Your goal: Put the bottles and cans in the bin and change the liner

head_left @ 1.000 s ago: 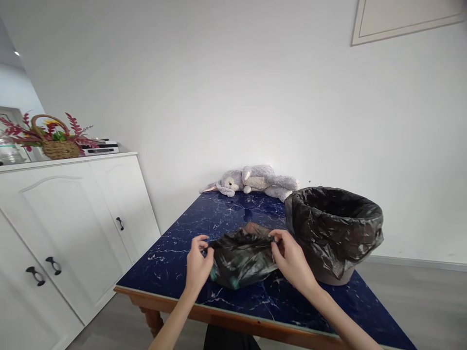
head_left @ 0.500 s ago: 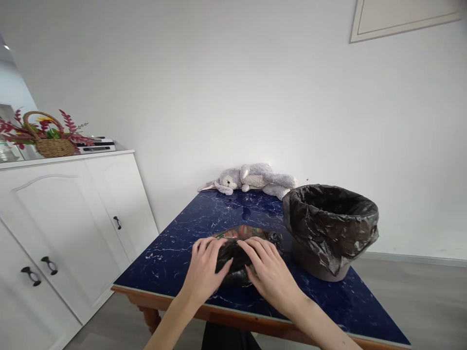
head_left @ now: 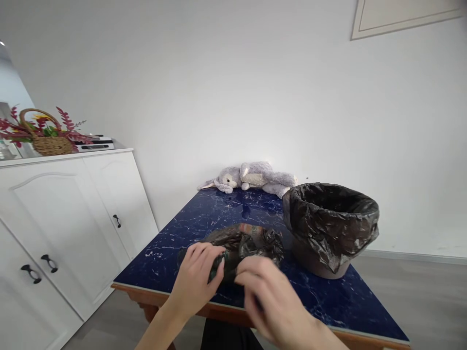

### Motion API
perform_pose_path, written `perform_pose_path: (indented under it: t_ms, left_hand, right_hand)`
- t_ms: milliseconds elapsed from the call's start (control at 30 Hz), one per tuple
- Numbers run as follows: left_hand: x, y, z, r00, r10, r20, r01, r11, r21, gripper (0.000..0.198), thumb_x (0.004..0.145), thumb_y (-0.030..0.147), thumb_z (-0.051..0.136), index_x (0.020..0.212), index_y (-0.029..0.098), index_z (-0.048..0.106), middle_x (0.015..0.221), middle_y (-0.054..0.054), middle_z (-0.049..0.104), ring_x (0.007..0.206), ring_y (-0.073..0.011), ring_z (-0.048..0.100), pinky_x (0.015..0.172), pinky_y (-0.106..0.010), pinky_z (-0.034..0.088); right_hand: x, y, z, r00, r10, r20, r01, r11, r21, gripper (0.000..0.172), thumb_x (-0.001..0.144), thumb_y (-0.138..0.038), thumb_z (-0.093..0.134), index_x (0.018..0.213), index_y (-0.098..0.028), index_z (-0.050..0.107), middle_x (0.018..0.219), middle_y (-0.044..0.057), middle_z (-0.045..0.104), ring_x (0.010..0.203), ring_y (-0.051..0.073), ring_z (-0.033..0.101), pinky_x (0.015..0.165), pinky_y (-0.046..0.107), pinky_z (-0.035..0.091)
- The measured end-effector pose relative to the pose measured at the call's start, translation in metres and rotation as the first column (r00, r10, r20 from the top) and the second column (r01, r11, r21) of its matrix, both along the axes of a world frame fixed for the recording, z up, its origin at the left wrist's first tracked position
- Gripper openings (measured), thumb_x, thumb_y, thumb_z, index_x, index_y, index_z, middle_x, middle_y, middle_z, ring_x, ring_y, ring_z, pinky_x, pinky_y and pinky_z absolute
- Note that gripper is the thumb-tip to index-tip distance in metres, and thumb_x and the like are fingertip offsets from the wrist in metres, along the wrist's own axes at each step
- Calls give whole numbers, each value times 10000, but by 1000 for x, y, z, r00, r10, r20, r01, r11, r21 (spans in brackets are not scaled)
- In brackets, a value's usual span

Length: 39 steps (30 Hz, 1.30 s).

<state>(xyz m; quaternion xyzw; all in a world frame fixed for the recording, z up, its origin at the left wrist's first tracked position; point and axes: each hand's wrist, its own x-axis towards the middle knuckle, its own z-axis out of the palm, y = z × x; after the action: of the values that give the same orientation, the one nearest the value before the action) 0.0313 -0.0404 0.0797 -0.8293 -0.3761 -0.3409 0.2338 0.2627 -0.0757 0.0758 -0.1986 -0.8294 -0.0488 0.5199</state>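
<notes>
Trash bin: the grey-brown bin (head_left: 310, 257) is standing upright on the blue marble-patterned table (head_left: 171, 257) and serving as the landmark here.
Bin liner: a black plastic liner (head_left: 328, 236) is covering the bin's rim and hanging loosely down its outside; the dark inside is not revealing any contents.
Crumpled bag: a thin black plastic bag (head_left: 228, 237) is lying on the table just left of the bin, with an orange printed patch (head_left: 251, 228) showing at its far side.
Left hand: the left hand (head_left: 199, 274), left of the bin and nearer the person, is resting over the bag's near side, fingers bending and thumb standing apart; whether they are pinching the film, I cannot tell.
Right hand: the right hand (head_left: 270, 294), between the left hand and the bin, is appearing blurred at the bag's near edge, fingers curling; its grip I cannot tell.
Progress at the bag: the liner is already sitting over the bin's rim; the bag is lying outside the bin, showing no clear knot, so its handling is seemingly remaining unfinished.
Plush rabbit: a grey rabbit (head_left: 255, 176) is lying beyond the bin and to its left, along the wall.
</notes>
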Motion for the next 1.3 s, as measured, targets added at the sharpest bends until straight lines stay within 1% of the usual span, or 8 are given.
perform_pose_path:
  t_ms: [67,300,600,767,1000,1100,1167,1300]
  left_hand:
    - [0,13,-7,993,24,-116,-37,994,-106,268,1065,223,481,1296,210,616,1227,-89,746,1212,-292,642,1087,-496,456]
    - [-23,67,-29,956,230,-180,-265,942,-203,438,1100,459,427,1341,175,658,1378,-156,698,1348,-371,580,1234,-672,289]
    - [-39,25,-17,989,-13,-147,-39,938,-343,202,1077,315,525,1125,229,702,1213,-46,762,1335,-266,618,1301,-575,308]
    - [-42,-18,-5,975,-177,-135,111,913,-393,195,978,410,695,891,236,708,1015,-17,780,1350,-307,606,1346,-625,154]
    - [-8,-20,-16,996,-26,-89,-3,953,-302,331,1059,214,497,793,235,694,1019,-43,745,1110,-243,702,1286,-602,341]
    - [7,-13,-27,994,32,-103,-66,937,-344,97,977,309,680,936,221,680,1180,-100,722,1205,-317,673,1192,-601,462]
    - [14,-9,-35,990,66,-122,-108,920,-376,353,891,361,802,1172,205,658,1271,-132,705,1239,-365,652,1116,-596,518]
    - [17,0,-53,969,145,-201,-216,893,-395,535,869,362,834,1330,201,617,1275,-151,716,1206,-406,657,1074,-620,497]
  right_hand:
    - [-14,5,-6,968,67,241,-54,997,-59,546,899,25,466,1411,-162,507,1299,150,631,1228,274,591,1030,420,552]
    - [-35,86,-25,711,-347,611,590,767,-251,399,1046,-183,514,1437,-107,545,1300,243,693,1187,351,695,1011,484,548]
    - [-3,64,-16,770,-177,613,428,855,-292,106,1029,-213,603,1089,-212,689,1079,53,748,1054,253,702,895,333,511]
    - [18,28,-17,810,6,586,270,884,-382,406,1071,-566,521,965,-220,705,903,37,761,881,248,720,845,347,463]
    - [13,38,-33,674,-324,663,558,813,-170,209,1062,-231,525,1215,-218,667,1094,81,734,771,244,747,573,300,388]
    - [13,43,-45,621,-396,677,632,763,-133,609,912,-197,732,1486,-246,537,1410,160,626,725,245,764,552,304,459]
    - [16,45,-55,597,-396,698,661,736,-147,857,803,-203,846,1570,-247,466,1490,202,571,778,298,784,589,345,537]
    - [27,55,-71,592,-386,708,681,709,-183,827,779,-161,858,1534,-217,526,1343,175,681,960,372,779,726,429,615]
